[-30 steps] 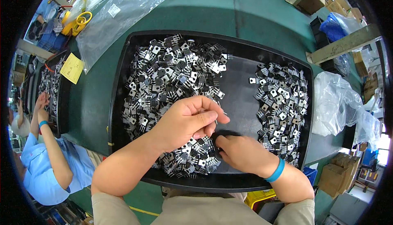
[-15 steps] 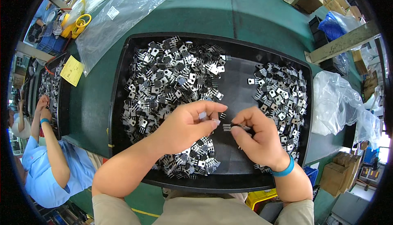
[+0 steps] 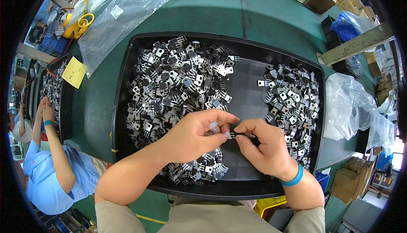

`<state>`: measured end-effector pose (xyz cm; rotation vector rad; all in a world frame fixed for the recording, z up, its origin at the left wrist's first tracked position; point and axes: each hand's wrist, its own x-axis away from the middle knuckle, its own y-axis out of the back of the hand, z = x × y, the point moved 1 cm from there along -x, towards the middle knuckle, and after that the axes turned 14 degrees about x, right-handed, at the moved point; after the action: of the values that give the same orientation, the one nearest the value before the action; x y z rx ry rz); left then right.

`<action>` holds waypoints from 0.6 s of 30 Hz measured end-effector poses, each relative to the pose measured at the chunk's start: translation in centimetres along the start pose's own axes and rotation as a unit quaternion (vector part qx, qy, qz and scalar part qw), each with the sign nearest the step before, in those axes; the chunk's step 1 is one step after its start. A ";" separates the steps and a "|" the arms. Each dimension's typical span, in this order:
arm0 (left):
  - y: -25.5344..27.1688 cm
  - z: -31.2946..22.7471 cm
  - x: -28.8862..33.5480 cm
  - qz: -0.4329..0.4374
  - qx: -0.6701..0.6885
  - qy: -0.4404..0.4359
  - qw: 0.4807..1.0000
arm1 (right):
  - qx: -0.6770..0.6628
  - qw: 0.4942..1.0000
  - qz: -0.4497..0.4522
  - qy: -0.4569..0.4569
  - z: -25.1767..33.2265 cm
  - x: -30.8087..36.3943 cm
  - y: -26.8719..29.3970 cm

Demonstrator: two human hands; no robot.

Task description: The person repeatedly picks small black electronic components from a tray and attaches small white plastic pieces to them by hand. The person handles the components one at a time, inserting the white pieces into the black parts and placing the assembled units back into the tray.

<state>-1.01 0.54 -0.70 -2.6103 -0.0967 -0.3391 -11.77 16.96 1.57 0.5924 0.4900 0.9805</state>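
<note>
Over the middle of a black tray (image 3: pixel 250 165) my two hands meet almost fingertip to fingertip. My left hand (image 3: pixel 197 135) is closed around small translucent white plastic pieces (image 3: pixel 213 126), one of them pinched at the thumb tip. Between the thumb and fingers of my right hand (image 3: pixel 267 148) is a three-legged black transistor (image 3: pixel 250 136), mostly hidden by the fingers. Its legs point left at the white piece; whether they are inside it I cannot tell. Under my left hand lies a big heap of loose transistors (image 3: pixel 169 80); a smaller heap (image 3: pixel 292 101) is beside my right hand.
The tray stands on a green table (image 3: pixel 203 8). A flat clear plastic bag (image 3: pixel 127 17) and a yellow paper slip (image 3: pixel 74 73) lie left of it, crumpled clear plastic (image 3: pixel 347 106) right. At far left a person in a blue shirt (image 3: pixel 59 173) works at another tray (image 3: pixel 65 106).
My right hand has turned and brought the transistor's legs up to the white piece at my left fingertips. My left hand has shifted slightly toward it.
</note>
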 end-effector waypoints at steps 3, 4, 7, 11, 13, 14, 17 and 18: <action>0.0 -0.1 0.0 -0.002 0.004 0.011 1.000 | -0.014 1.000 0.014 -0.024 0.1 0.1 -0.2; 0.2 0.0 -0.1 0.001 0.009 0.008 1.000 | -0.010 0.999 0.026 -0.020 0.2 0.1 -0.2; 0.3 -0.1 -0.1 -0.001 0.036 0.024 0.999 | -0.030 0.998 0.048 -0.034 0.1 -0.1 0.2; 0.2 -0.7 0.1 -0.068 0.038 0.044 0.996 | -0.099 0.990 0.011 -0.101 -0.5 0.2 -0.4; 0.3 -1.1 0.1 -0.051 0.022 0.101 0.993 | -0.095 0.991 0.008 -0.098 -0.3 0.2 -0.5; 0.3 -1.2 0.2 -0.042 0.015 0.129 0.991 | -0.093 0.991 0.007 -0.096 -0.2 0.3 -0.6; 0.2 -0.7 0.2 -0.037 0.014 0.101 0.994 | -0.154 0.979 0.036 -0.130 -0.1 0.6 -1.4; 0.2 -0.7 0.2 -0.032 0.015 0.100 0.994 | -0.148 0.982 0.034 -0.113 -0.2 0.6 -1.5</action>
<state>-0.94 0.01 -0.22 -2.5309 -0.1163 -0.6155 -10.73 16.92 0.36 0.4467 0.1176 1.0139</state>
